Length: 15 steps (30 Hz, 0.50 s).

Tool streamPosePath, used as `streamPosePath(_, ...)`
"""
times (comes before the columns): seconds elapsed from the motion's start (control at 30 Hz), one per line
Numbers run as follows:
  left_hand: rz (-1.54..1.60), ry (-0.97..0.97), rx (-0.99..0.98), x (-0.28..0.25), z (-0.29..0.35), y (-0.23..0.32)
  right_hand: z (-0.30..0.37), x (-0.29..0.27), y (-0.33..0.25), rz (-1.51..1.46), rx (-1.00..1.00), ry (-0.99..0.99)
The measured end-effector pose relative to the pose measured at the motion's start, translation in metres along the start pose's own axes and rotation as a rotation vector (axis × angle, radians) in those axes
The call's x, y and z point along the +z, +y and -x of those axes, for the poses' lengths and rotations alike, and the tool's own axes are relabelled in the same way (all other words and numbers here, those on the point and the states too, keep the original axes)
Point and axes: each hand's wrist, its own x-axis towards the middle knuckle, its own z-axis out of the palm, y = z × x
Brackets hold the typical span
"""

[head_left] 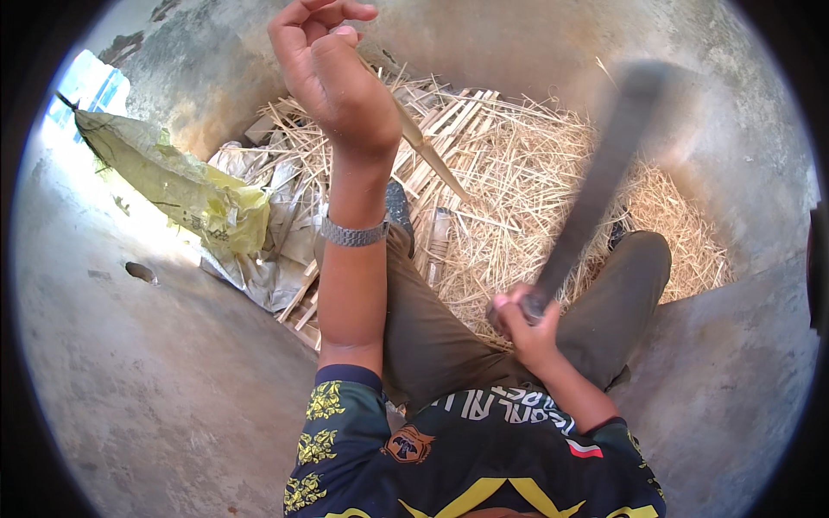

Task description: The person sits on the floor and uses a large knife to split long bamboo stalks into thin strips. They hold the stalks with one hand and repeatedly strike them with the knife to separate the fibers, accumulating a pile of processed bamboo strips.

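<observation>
My right hand (529, 328) is wrapped round the handle of a machete (596, 186). Its long, broad blade points up and away to the right, smeared by motion toward the tip. My left hand (324, 60) is raised at the upper left, wrist bent and fingers curled. A bamboo stick (420, 142) runs from behind this hand down to a pointed end over the shavings; the hand appears closed on it, though the grip itself is partly hidden. On the left wrist sits a grey metal watch (354, 233).
Pale bamboo shavings (535, 164) pile up between and beyond my legs, with split bamboo strips (453, 112) at their left. A torn yellowish sack (186, 177) hangs at the left. Grey concrete walls (509, 43) enclose the spot. My knees lie below the blade.
</observation>
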Motion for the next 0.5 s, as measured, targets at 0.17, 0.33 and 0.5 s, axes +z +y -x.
streamPosePath(0.17,0.138,-0.019,0.065,0.014,-0.002,-0.008,-0.005,0.0,0.018,-0.145,-0.08,0.062)
streamPosePath(0.33,-0.026,-0.147,-0.047,-0.001,-0.011,0.005,-0.013,-0.009,0.015,0.407,0.399,-0.138)
streamPosePath(0.5,0.028,-0.045,-0.082,-0.021,-0.022,-0.014,-0.018,-0.018,-0.002,-0.029,0.666,-0.171)
